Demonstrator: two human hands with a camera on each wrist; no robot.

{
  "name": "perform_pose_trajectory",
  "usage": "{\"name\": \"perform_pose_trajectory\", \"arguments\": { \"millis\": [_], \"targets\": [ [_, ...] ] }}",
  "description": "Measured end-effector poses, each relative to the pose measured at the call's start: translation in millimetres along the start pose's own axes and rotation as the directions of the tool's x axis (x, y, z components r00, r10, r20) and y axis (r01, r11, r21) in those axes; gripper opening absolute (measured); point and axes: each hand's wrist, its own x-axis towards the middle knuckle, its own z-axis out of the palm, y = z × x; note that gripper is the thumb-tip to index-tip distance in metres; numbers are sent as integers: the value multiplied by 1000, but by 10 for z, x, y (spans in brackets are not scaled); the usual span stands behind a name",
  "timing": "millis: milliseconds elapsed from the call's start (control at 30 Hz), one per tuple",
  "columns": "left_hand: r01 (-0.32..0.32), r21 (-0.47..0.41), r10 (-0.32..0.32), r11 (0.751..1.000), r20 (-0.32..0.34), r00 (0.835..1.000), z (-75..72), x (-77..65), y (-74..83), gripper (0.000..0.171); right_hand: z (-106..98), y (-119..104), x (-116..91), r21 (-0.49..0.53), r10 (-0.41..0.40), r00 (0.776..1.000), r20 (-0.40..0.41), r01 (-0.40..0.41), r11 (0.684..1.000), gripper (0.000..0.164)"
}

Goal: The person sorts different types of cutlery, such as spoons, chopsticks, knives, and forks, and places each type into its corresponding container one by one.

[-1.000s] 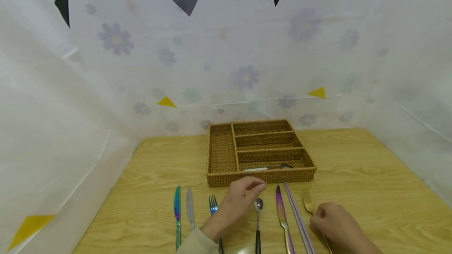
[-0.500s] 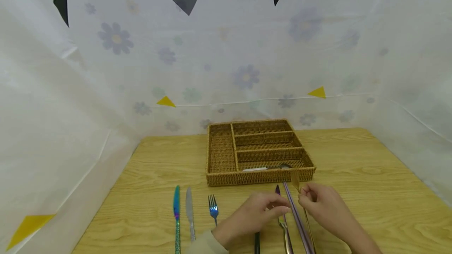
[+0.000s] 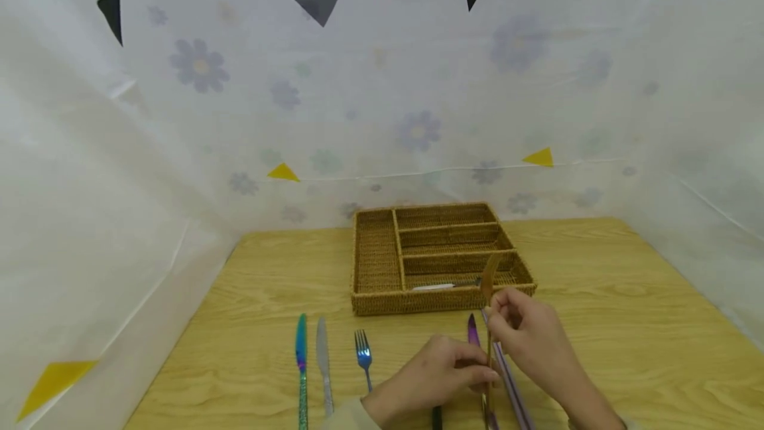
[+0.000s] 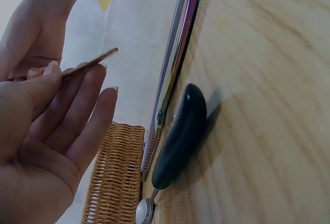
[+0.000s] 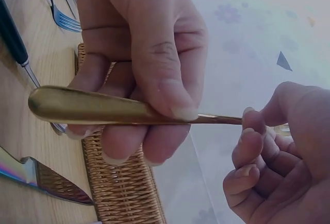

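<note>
Both hands hold a gold fork (image 3: 489, 281) raised over the table, its head up toward the tray. My right hand (image 3: 531, 334) pinches the neck. My left hand (image 3: 438, 373) grips the handle lower down, the thumb on top of the gold handle (image 5: 98, 106) in the right wrist view. Below them lie a pair of purple chopsticks (image 3: 512, 387) and a knife with a purple blade (image 3: 473, 329). A spoon with a black handle (image 4: 180, 139) lies under my left hand, mostly hidden in the head view.
A wicker tray (image 3: 418, 304) with several compartments stands behind the hands. In its front compartment lies a white-handled spoon (image 3: 434, 286). To the left lie a blue fork (image 3: 363, 350), a silver knife (image 3: 323, 357) and a teal knife (image 3: 301, 350).
The right hand has lifted the gold fork off the table and carried it left and toward the tray. My left hand has moved right and taken hold of its handle.
</note>
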Motion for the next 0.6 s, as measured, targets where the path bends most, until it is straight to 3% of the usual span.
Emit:
{"name": "perform_pose_trajectory", "arguments": {
  "millis": [300, 433, 600],
  "targets": [
    [-10, 26, 10, 1000, -31, 999, -47, -28, -1, 29, 34, 17, -10, 16, -19, 1000, 16, 19, 1000, 17],
    [-1, 36, 3, 999, -65, 998, -126, -31, 5, 30, 32, 83, -37, 34, 57, 996, 72, -60, 998, 26],
    [-41, 105, 54, 994, -119, 991, -315, -18, 72, 27, 26, 280, -95, 52, 141, 983, 116, -148, 988, 29]
  ]
}}
